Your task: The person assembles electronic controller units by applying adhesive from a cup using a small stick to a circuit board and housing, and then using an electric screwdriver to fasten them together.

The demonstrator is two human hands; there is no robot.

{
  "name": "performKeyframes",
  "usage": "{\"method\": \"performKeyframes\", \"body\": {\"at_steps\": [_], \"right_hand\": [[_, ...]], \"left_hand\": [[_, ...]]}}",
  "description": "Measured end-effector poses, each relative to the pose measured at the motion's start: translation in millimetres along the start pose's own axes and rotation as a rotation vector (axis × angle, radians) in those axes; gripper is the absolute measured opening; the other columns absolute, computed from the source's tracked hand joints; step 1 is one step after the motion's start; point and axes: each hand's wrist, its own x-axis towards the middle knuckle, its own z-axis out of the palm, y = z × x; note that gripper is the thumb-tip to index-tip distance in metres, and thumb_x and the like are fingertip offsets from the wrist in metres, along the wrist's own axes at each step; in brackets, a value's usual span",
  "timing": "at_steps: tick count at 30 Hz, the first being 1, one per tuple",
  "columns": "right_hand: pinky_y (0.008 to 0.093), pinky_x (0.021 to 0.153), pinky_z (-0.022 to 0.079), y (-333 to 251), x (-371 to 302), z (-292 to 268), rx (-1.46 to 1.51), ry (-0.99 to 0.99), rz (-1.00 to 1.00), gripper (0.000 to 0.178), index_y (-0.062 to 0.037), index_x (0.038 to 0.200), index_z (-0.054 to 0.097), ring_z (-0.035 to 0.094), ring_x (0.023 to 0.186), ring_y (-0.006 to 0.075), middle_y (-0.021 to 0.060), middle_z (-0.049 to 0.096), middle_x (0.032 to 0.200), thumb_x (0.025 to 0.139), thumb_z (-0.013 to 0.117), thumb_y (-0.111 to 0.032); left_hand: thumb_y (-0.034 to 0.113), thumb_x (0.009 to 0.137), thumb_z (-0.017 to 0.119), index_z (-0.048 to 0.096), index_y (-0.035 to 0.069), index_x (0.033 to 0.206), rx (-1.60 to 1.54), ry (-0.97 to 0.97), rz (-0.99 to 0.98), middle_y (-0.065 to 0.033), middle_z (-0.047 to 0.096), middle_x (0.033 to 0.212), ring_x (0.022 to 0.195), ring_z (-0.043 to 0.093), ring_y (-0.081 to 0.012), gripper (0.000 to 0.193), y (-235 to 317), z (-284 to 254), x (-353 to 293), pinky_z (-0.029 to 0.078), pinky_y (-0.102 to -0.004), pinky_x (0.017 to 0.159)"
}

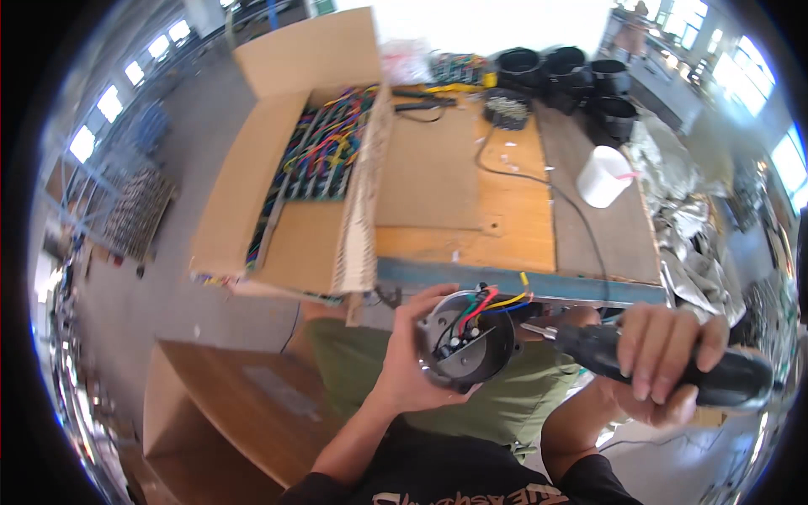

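Head view: a person sits close to a work table, both hands busy above the lap, just in front of the table's near edge.
Left hand: the left hand is curled around the outside of a round metal housing, thumb near the top and fingers underneath, holding its open mouth up toward the camera.
Housing: inside it sits a small circuit board, set slantwise; loose wires in red, yellow, blue, green and black rise from it, some hanging over the right rim.
Right hand: the right hand is wrapped around a dark power screwdriver, its bit pointing left at the housing.
Bit: just beside the housing's right rim; from this angle I cannot tell whether it touches.
Step in hand: looks like screw work on the housing with its board already inside, the driver being lined up.
Next move: seems to call for a firm left grip, the wires kept off the bit, and the driver square to the screw.
Carton: an open cardboard box at the table's left holds rows of wired boards.
Table's far side: black pots stand grouped near a dark tub of small pale pieces.
Table's right: a white cup stands near a thin cable.
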Motion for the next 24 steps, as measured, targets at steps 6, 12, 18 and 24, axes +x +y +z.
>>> {"method": "performKeyframes", "body": {"at_steps": [6,12,18,24], "right_hand": [[0.0324,0.056,0.048,37.6,-22.1,52.7,0.206,0.032,0.265,0.036,-0.0139,0.109,0.045,0.057,0.057,0.0158,-0.0001,0.057,0.070,0.088,0.075,-0.015],[0.0254,0.061,0.049,45.5,-38.7,54.1,0.445,-0.065,0.264,0.035,-0.0140,0.111,0.048,0.057,0.068,0.0092,-0.0015,0.060,0.080,0.090,0.074,-0.020],[0.0327,0.060,0.037,20.6,-43.7,6.7,0.313,0.277,0.266,0.016,-0.0091,0.094,0.069,0.044,0.060,0.0187,-0.0006,0.044,0.067,0.090,0.069,-0.024],[0.0378,0.053,0.041,49.6,-20.2,-68.6,0.144,0.785,0.231,0.024,-0.0137,0.067,0.053,0.053,0.053,0.0226,0.0014,0.052,0.058,0.083,0.066,-0.028]], "left_hand": [[0.010,0.056,0.092,0.028,-0.001,0.141,-0.069,0.107,-0.081,-0.0228,0.045,0.142,0.130,0.050,-0.0305,0.106,30.8,-32.7,-45.7,0.039,-0.0416,0.110],[0.013,0.057,0.090,0.034,0.002,0.142,0.225,0.380,-0.194,-0.0189,0.052,0.133,0.124,0.053,-0.0287,0.103,82.6,-93.2,-114.4,0.041,-0.0410,0.107],[0.023,0.070,0.087,0.047,0.004,0.125,0.380,1.433,-0.550,-0.0102,0.063,0.109,0.093,0.064,-0.0208,0.071,134.7,-237.8,-290.2,0.056,-0.0410,0.079],[0.037,0.073,0.085,0.038,0.001,0.131,0.136,2.184,-1.068,-0.0146,0.062,0.117,0.099,0.066,-0.0306,0.083,58.3,-405.9,-496.4,0.057,-0.0489,0.081]]}}
